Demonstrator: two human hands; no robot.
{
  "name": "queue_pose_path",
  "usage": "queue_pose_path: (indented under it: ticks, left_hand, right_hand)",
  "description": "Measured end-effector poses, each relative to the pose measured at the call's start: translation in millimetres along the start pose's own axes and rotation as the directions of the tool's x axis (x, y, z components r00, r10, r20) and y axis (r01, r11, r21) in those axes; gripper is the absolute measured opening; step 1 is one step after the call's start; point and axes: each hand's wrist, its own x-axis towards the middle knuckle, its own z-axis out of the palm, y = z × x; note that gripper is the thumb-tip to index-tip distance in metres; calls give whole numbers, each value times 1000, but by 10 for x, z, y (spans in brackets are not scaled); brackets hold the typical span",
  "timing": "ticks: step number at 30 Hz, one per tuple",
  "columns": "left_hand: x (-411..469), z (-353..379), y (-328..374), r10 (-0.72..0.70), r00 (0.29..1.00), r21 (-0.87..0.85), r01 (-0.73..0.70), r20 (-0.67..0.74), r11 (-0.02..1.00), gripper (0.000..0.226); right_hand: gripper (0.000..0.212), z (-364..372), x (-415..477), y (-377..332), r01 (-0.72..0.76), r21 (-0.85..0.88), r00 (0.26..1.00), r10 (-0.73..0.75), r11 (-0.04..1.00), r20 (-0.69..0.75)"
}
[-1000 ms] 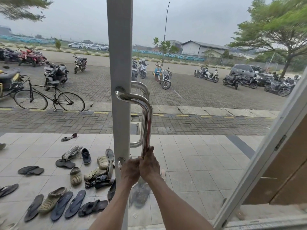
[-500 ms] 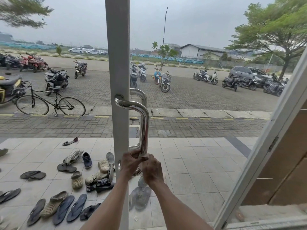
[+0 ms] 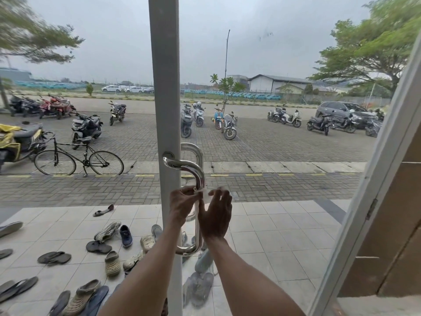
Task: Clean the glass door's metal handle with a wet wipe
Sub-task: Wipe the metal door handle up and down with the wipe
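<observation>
A shiny metal handle (image 3: 198, 174) curves out from the grey door frame (image 3: 164, 87) and runs down the glass door. Both of my hands are at the handle's vertical bar, about halfway down. My left hand (image 3: 182, 205) pinches one end of a thin white wet wipe (image 3: 206, 193) against the bar's left side. My right hand (image 3: 215, 216) holds the wipe's other end on the right side, fingers spread. The wipe appears stretched around the bar, mostly hidden by my fingers. The bar's lower bend (image 3: 189, 249) shows between my forearms.
Through the glass lie several sandals and shoes (image 3: 109, 245) on a tiled porch, a bicycle (image 3: 78, 160), and parked motorbikes (image 3: 227, 125) on a paved lot. A second, slanting white frame (image 3: 373, 179) and a brown wall (image 3: 401, 224) stand at the right.
Both hands have moved up the bar from its lower end to about its middle. The right hand has opened its fingers, and the white wipe now shows between the hands.
</observation>
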Motion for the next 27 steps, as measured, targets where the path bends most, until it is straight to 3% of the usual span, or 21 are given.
queue_pose_path:
  ticks: [2, 4, 9, 11, 14, 16, 20, 24, 27]
  left_hand:
    - [22, 25, 156, -6, 1000, -51, 4, -29, 999, 20]
    - [61, 62, 316, -7, 995, -88, -1, -98, 996, 11]
    - [154, 133, 591, -148, 956, -244, 85, -254, 966, 17]
    - [143, 140, 653, -201, 941, -323, 106, -274, 940, 12]
    - [132, 88, 758, -243, 929, -399, 118, -279, 909, 14]
    - [140, 17, 832, -274, 927, -400, 156, -256, 903, 14]
    - [186, -147, 941, -322, 916, -425, 200, -237, 883, 17]
    - [219, -318, 952, -338, 919, -412, 233, -203, 881, 33]
    - [258, -495, 964, -291, 914, -407, 160, -284, 899, 38]
  right_hand:
    - [32, -36, 98, -78, 27, -46, 999, -29, 999, -27]
    - [35, -76, 179, -166, 37, 32, 998, -35, 999, -44]
    - [24, -161, 361, -403, 122, 160, 992, -124, 979, -2]
    - [25, -178, 447, -459, 171, 138, 980, -182, 976, 75]
    - [49, -229, 573, -528, 205, 93, 934, -223, 974, 278]
    - [53, -262, 633, -569, 253, 66, 910, -261, 965, 323]
    - [29, -272, 796, -740, 336, -41, 883, -300, 941, 362]
    - [24, -238, 950, -1013, 433, -10, 807, -382, 901, 450]
    - [25, -107, 1034, -1217, 463, -39, 790, -393, 885, 470]
